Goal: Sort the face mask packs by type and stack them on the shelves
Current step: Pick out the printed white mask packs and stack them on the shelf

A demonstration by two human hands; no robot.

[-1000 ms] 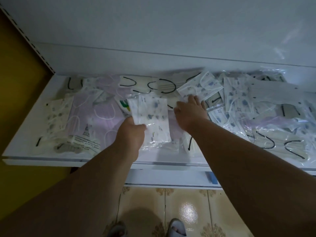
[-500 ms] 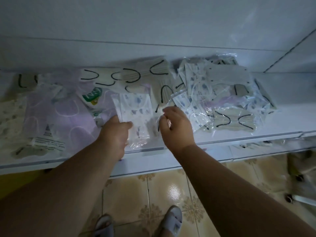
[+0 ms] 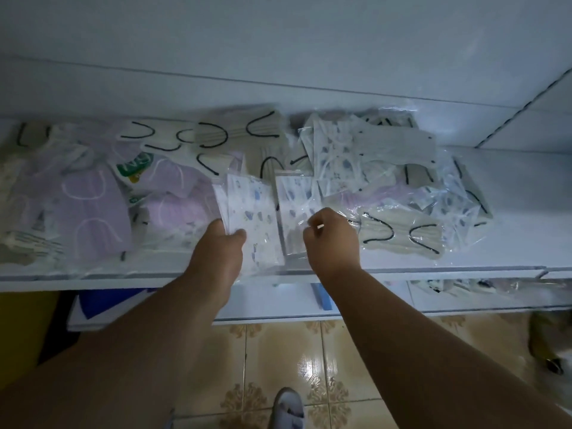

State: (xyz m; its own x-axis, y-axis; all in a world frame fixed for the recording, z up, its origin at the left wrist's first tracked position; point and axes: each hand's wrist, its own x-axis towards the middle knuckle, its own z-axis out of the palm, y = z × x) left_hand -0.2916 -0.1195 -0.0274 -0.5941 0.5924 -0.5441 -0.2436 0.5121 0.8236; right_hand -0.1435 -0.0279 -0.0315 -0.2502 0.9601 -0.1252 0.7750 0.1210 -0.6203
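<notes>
On the white shelf [image 3: 507, 193] lies a loose spread of clear-wrapped face mask packs. The only label in view is a green logo with white letters on a pack [image 3: 135, 165] left of centre; the letters are partly covered and too blurred to read. Small printed lines on a pack at the far left are also illegible.

The left hand [image 3: 220, 243] grips a small stack of white packs printed with blue shapes [image 3: 252, 218], thumb on top and fingers curled underneath, at the shelf's front edge. The right hand [image 3: 332, 235] pinches the crinkled plastic of another blue-printed pack [image 3: 294, 199] just beside that stack, its fingers curled; the pack's lower part is hidden behind the hand.

Lilac packs with white ear loops [image 3: 93, 209] lie to the left, beige packs with black ear loops [image 3: 399, 235] at the back and right, and more blue-printed packs [image 3: 335, 156] overlap in the right heap, where glare on the wrapping makes the edges hard to separate. The far-left packs are cut off by the frame.

Below, a lower shelf [image 3: 278, 305] holds something blue, only partly seen. A sandalled foot [image 3: 288, 408] stands on glossy patterned floor tiles [image 3: 278, 351].
</notes>
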